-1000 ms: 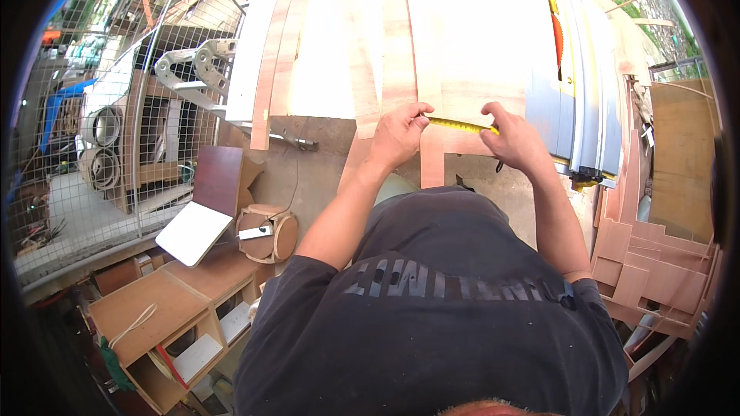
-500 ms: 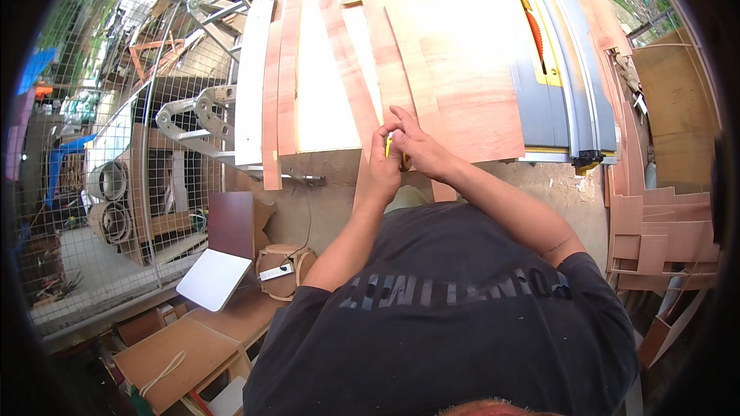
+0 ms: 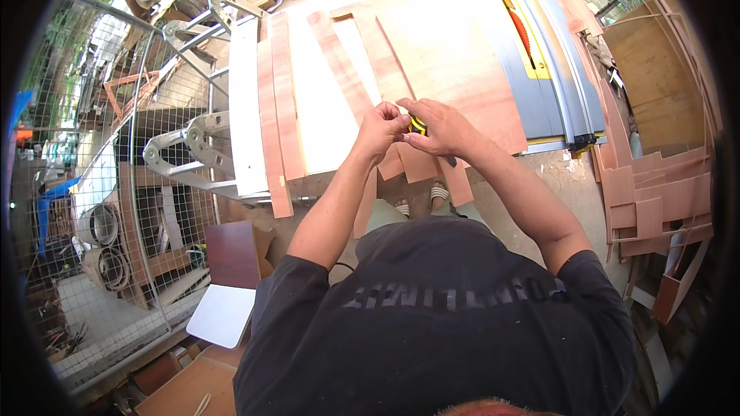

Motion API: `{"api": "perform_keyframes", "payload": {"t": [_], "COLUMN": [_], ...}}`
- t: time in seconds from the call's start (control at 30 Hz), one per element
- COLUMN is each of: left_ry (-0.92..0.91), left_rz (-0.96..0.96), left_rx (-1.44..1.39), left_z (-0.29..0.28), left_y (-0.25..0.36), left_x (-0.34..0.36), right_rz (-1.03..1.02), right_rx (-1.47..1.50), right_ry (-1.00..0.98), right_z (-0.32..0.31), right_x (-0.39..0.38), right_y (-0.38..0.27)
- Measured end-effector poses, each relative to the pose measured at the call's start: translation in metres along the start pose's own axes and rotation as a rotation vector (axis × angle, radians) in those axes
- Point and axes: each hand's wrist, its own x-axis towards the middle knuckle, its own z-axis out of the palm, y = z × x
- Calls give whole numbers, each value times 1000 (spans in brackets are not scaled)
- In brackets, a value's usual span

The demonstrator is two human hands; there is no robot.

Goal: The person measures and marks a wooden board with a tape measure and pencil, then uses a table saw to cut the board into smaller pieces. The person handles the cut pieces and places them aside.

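A yellow and black tape measure sits in my right hand, whose fingers and thumb close round it. Against it, my left hand is pinched shut at the fingertips; what lies between them is too small to make out. Both hands are held together over the near edge of a reddish plywood sheet. A loose plywood strip slants away just beyond my left hand. Further left, two more strips lie side by side, their ends overhanging the bench.
On the right stands a table saw with an orange blade showing. Metal folding legs and a wire mesh fence are at the left. A white board leans low on the left. Plywood offcuts are stacked at right.
My hands have drawn slightly apart, and the tape measure shows more plainly in the right one. The view has shifted, so my feet in striped sandals now show below the bench.
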Motion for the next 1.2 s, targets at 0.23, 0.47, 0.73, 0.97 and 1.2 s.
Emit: {"api": "perform_keyframes", "payload": {"t": [0.23, 0.47, 0.73, 0.97, 1.2], "left_ry": [522, 908, 936, 952, 939], "left_rz": [162, 17, -141, -172, -177], "left_rx": [464, 775, 671, 766, 804], "left_z": [-31, 1, 2, 9, 16], "left_y": [73, 92, 85, 86, 89], "left_x": [141, 246, 265, 272, 267], "right_rz": [304, 466, 428, 295, 317], "right_rx": [-361, -518, -491, -544, -554], "right_ry": [-187, -131, -137, 3, -1], "right_z": [-79, -105, -103, -102, -101], "right_x": [128, 232, 241, 237, 237], "right_y": [120, 196, 219, 234, 235]}}
